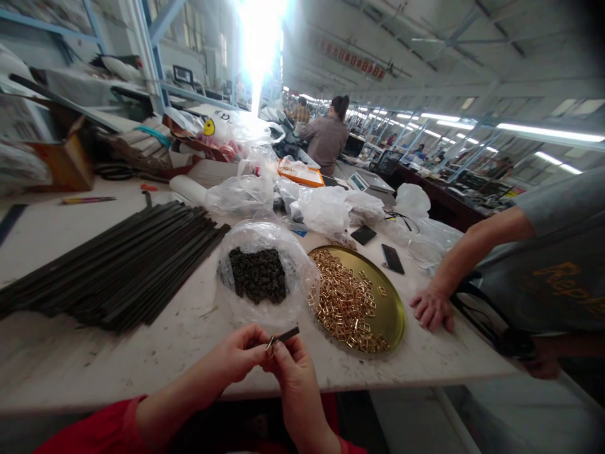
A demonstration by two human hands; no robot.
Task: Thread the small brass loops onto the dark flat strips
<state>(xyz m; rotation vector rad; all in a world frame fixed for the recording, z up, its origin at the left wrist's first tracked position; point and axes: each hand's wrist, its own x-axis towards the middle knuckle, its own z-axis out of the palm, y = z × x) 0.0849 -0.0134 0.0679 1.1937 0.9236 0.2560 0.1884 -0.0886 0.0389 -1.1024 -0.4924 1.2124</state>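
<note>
My left hand (241,356) and my right hand (293,372) meet at the table's near edge. Between their fingertips is a short black strip (286,335) with a small gold buckle (271,343) at its end; both hands pinch it. Just beyond them a clear plastic bag (265,271) holds several small dark pieces. To its right a round gold tray (390,309) carries a heap of gold buckles (345,302).
A pile of long black strips (118,268) lies on the left of the white table (94,359). A co-worker's hand (431,308) rests on the table's right edge. Two phones (392,258) and crumpled plastic bags (326,208) lie further back. Other people stand far behind.
</note>
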